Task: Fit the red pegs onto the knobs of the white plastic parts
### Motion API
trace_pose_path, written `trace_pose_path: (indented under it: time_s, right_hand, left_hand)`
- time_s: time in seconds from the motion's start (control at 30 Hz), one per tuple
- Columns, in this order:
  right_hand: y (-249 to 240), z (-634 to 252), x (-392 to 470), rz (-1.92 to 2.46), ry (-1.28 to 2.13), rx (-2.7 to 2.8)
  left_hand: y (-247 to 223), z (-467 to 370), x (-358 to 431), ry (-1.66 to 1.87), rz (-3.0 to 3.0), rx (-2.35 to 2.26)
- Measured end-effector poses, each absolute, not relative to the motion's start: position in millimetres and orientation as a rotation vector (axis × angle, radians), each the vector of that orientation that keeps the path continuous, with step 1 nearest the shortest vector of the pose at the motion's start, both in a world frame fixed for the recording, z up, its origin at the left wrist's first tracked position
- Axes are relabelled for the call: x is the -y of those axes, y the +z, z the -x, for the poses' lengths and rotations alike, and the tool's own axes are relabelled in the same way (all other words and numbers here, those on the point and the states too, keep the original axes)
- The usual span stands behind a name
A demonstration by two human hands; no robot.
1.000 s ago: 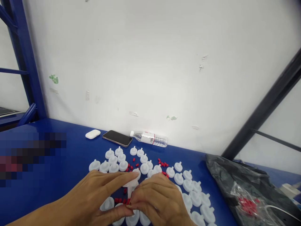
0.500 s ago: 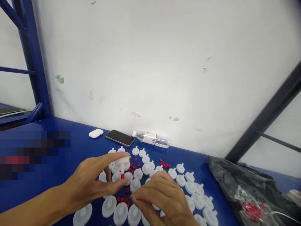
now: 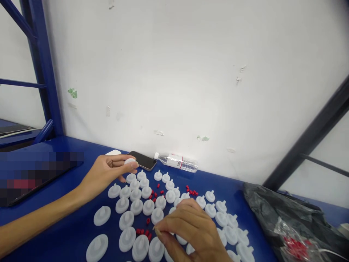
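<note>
My left hand [image 3: 109,169] has its thumb and fingers closed on a white round plastic piece [image 3: 130,161], above the far left of the group. Its stem and any red cap on it are hidden now. My right hand [image 3: 191,229] hovers low over the middle of the group, thumb and fingertips pinched together; what they hold, if anything, I cannot make out. Around both hands stand many white plastic discs with short upright stems [image 3: 127,239]. Small red caps [image 3: 143,231] lie among them, with more red caps [image 3: 192,191] farther right.
Along the wall lie a phone [image 3: 145,161], a white case [image 3: 113,153] partly behind my left hand, and a clear water bottle [image 3: 177,161]. To the right, a black plastic bag [image 3: 264,200] has a clear bag of red caps [image 3: 296,247] on it. The tabletop [image 3: 68,233] is blue.
My left hand has moved away from me and to the left with the white piece, whose red-tipped stem pointed down earlier. My right hand has stayed nearly in place.
</note>
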State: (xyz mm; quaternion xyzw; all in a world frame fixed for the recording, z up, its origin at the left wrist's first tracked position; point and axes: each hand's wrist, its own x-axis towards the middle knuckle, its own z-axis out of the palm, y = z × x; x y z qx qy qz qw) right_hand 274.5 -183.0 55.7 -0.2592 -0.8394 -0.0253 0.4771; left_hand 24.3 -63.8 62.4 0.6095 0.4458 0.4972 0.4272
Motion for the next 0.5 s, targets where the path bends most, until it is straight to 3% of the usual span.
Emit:
trace_pose_path:
  time_s: [0.5]
  right_hand:
    - [52.1,-273.6,181.8,0.648,-0.094,2.076]
  left_hand:
    - [54.4,-12.2,49.5,1.164,-1.179,-1.048]
